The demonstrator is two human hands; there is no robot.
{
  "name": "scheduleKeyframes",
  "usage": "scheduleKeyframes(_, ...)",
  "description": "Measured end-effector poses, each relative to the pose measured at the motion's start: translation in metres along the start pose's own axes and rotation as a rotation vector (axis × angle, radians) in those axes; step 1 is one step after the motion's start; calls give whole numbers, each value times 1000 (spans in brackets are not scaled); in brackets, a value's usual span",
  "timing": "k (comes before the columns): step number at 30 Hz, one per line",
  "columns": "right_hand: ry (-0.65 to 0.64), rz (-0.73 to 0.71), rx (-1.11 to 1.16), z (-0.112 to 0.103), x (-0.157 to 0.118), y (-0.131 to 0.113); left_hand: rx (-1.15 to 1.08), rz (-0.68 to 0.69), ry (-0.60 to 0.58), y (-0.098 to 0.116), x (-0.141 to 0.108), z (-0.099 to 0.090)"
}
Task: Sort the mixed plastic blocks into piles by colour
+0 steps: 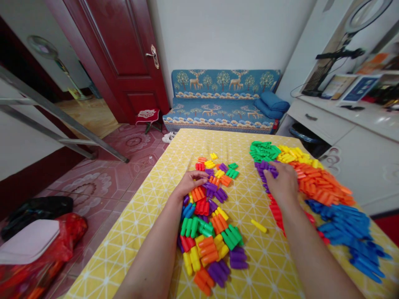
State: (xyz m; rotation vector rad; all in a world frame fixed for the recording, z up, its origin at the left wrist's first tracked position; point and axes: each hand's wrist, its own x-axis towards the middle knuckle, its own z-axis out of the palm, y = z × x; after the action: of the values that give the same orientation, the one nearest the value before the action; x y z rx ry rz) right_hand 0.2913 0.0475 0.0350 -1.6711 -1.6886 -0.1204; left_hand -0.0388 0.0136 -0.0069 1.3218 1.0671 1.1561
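Observation:
Small plastic pieces in several colours lie on a yellow patterned tablecloth [140, 232]. My left hand [192, 182] rests at the upper left of a mixed pile [205, 226], its fingers curled by purple and orange pieces; what they hold, if anything, is hidden. My right hand [282, 180] is over the purple pieces [262, 171], thumb and fingers bent round some of them; its grip is partly hidden. Around it are sorted heaps: green [264, 151], yellow [297, 155], orange [324, 185], red [276, 211] and blue [349, 232]. One yellow piece [259, 226] lies alone between pile and heaps.
Beyond the table stands a blue patterned sofa [221, 101]. A white cabinet [358, 141] is at the right, with a ring light [352, 29] on it. At the left are a metal frame [77, 124], bags [71, 236] on the floor and a red stool [148, 116].

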Motion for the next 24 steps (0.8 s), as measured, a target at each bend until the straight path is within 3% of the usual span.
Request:
scheduleKeyframes(3,-236,-175,321,16,-31,-46,-12,8,13,-1,0,0)
scheduleKeyframes(5,-377,-209,460,27,-51,-74,-34,11,31,-1,0,0)
scheduleKeyframes(9,-482,-181,510,43,-79,-108,-100,7,41,-3,0,-1)
scheduleKeyframes(15,-401,-166,523,50,-92,-113,-75,-10,16,-1,-2,-1)
scheduleKeyframes(21,-338,111,766,61,-93,-98,43,28,-101,10,-6,-1)
scheduleKeyframes(24,-342,167,859,67,-94,-95,93,49,-150,12,-5,-1)
